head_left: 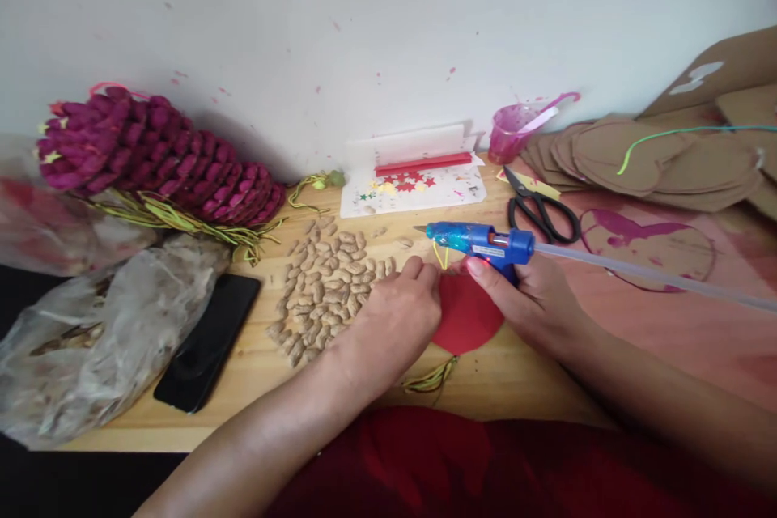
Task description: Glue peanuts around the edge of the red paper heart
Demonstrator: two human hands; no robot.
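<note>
My right hand (540,295) is wrapped round a blue glue gun (455,236), its nozzle pointing left and a long clear glue stick (643,273) coming out of its back. Close beside it, my left hand (409,303) has its fingers curled together at the upper left edge of a red rounded piece (467,320). Whatever those fingertips hold is hidden. A yellow loop of cord (441,256) shows above the red piece, and a green-yellow tassel (432,379) lies below it. Many unshelled peanuts (328,279) are spread left of my left hand.
Black-handled scissors (542,206) lie beyond the glue gun, near a pink-stained cup (510,133) and stacked cardboard cutouts (668,158). Star cutouts (408,180) rest on white paper. Leftward are a black phone (208,342), a plastic bag (115,332) and purple layered peanut crafts (158,150).
</note>
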